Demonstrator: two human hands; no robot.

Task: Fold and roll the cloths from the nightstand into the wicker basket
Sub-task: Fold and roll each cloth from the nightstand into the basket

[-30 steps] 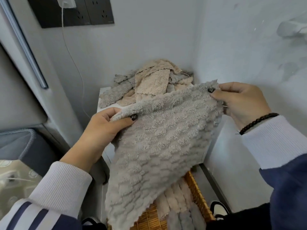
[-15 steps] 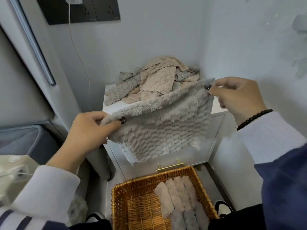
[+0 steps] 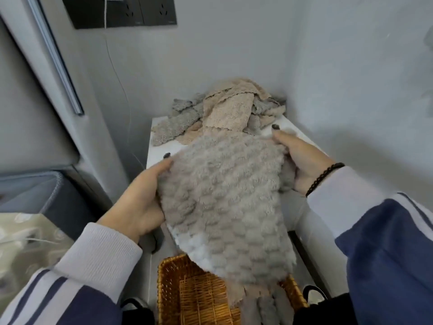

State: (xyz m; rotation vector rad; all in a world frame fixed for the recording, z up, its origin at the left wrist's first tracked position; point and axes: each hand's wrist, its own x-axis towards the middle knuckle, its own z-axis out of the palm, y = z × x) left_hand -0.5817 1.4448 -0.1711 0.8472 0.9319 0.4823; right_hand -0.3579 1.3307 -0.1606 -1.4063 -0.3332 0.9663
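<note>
A fluffy grey cloth (image 3: 225,198) hangs lengthwise between my hands, over the front edge of the white nightstand (image 3: 161,146). My left hand (image 3: 140,198) grips its left edge, fingers tucked under the cloth. At the upper right edge, my right hand (image 3: 302,160) holds the cloth, thumb on top. The cloth's lower end drapes over the wicker basket (image 3: 173,285) on the floor and hides part of it. Rolled cloths (image 3: 264,306) lie in the basket's right side. A heap of beige and grey cloths (image 3: 225,113) sits at the back of the nightstand.
Walls close in behind and to the right of the nightstand. A dark socket panel (image 3: 121,10) with a white cable (image 3: 117,66) hangs on the back wall. A grey padded bed edge (image 3: 35,193) lies at left. Shoes (image 3: 314,294) stand beside the basket.
The cloth, held wide by its top corners before, is now narrower and hangs longer, down onto the basket. Both hands have moved closer together and lower, toward the nightstand top.
</note>
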